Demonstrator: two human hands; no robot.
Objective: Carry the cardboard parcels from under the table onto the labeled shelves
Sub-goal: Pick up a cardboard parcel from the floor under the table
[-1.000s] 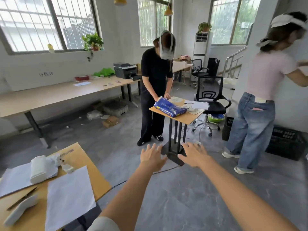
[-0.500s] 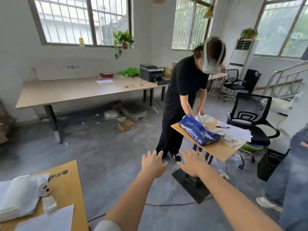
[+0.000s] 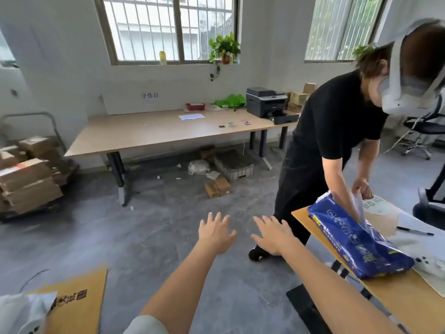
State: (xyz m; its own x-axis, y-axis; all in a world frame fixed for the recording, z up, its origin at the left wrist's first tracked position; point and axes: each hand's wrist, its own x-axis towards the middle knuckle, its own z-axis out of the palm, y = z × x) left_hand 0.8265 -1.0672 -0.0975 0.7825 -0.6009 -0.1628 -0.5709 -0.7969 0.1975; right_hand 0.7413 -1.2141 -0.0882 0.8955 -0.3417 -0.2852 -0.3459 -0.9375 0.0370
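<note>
1. Long table [image 3: 154,131] stands against the wall; two cardboard parcels [image 3: 218,187] lie on the floor at its front edge.
2. Left hand [image 3: 215,231] and right hand [image 3: 272,235] reach forward, fingers spread, empty.
3. Nothing picked up; the shelves aren't in sight.

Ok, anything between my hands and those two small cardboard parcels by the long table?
Nothing visible: only bare floor lies between the left hand, right hand and the cardboard parcels. The person in black stands to their right.

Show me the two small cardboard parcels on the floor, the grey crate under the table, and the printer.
Parcels [image 3: 218,188], head view, top of the pair.
Crate [image 3: 237,168], head view, front wall.
Printer [image 3: 266,102], head view, front face.
</note>
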